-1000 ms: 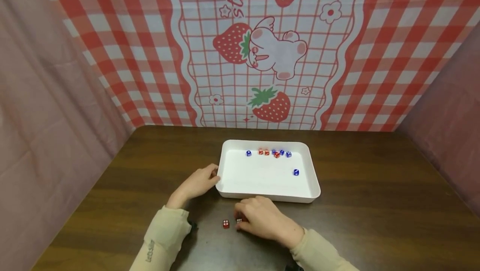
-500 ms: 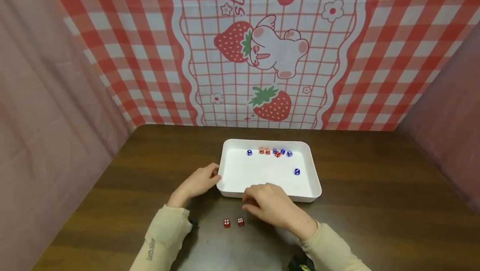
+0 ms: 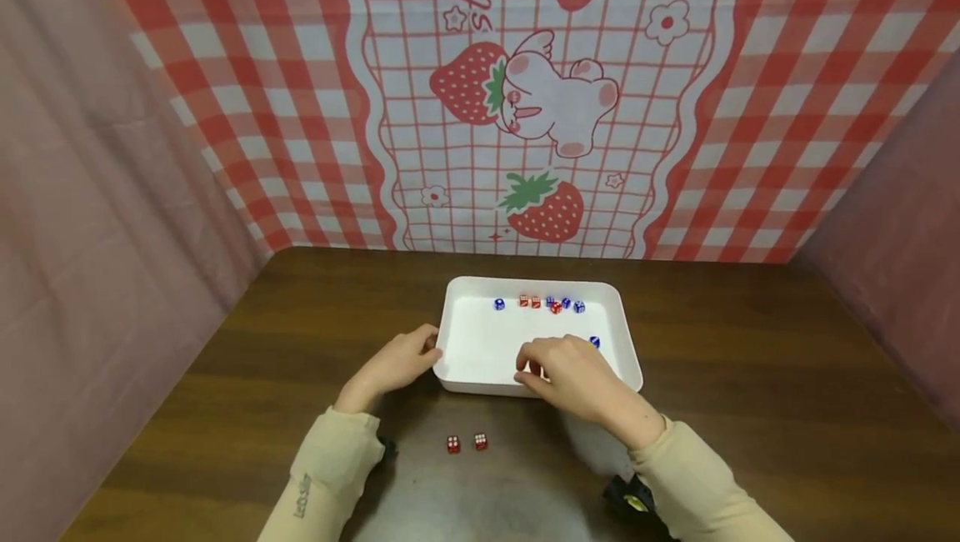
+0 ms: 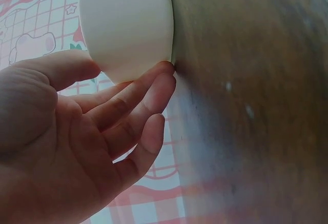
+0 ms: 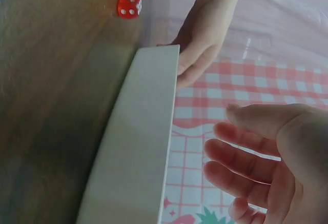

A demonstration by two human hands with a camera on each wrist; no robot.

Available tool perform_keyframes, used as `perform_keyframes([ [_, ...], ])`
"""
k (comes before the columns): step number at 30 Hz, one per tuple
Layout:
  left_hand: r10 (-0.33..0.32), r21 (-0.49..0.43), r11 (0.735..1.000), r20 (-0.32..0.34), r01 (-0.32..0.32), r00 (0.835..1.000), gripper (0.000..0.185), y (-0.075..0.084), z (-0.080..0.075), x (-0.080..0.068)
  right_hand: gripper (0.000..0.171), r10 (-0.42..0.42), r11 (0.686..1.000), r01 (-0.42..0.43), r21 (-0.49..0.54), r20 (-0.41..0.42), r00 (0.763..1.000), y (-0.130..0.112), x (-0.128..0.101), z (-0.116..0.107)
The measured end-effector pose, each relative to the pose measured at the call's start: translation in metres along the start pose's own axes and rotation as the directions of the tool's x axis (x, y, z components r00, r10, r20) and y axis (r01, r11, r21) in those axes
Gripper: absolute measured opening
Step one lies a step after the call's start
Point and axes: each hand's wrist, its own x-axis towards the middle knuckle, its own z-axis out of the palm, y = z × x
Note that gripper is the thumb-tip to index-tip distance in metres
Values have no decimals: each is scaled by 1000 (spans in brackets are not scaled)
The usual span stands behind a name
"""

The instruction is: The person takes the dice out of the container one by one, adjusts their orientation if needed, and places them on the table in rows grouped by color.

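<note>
A white tray [image 3: 480,350] stands on the table, with several blue dice [image 3: 579,307] and three red dice [image 3: 536,303] in it, mostly along the far wall. At the tray's left end, my left hand [image 3: 401,358] holds the wall, thumb at the rim and fingertips low on the outside, as the left wrist view shows. My right hand [image 3: 573,375] hovers over the near side of the tray, fingers loosely bent; nothing is in it in the right wrist view. Two red dice, the left one [image 3: 453,444] and the right one [image 3: 481,441], lie on the table before the tray.
The dark wooden table [image 3: 750,383] extends to both sides of the tray. Behind it hangs a red-and-white checked cloth [image 3: 750,108] with strawberries. Pink curtains [image 3: 112,233] close off the sides. A dark wrist device [image 3: 630,494] sits under the right sleeve.
My right hand has left the right-hand red die on the table and moved forward and right, up over the tray. The left hand stays at the tray's end.
</note>
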Motion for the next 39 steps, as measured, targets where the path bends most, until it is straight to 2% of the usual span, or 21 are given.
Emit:
perform_keyframes([
  [13,-7,7,1000,0,7,1000,26,1,0,1,5,-23,988,18,-153,-25,999,30,4,-20],
  [24,-6,-7,1000,-11,6,1000,25,4,-1,0,4,52,978,-47,-203,16,999,61,21,-31],
  [29,14,7,1000,-22,-13,1000,24,4,2,0,3,90,977,-80,-198,42,995,71,25,-30],
  [39,5,8,1000,-17,-5,1000,26,0,2,3,5,127,975,-110,-194,75,989,81,34,-23],
])
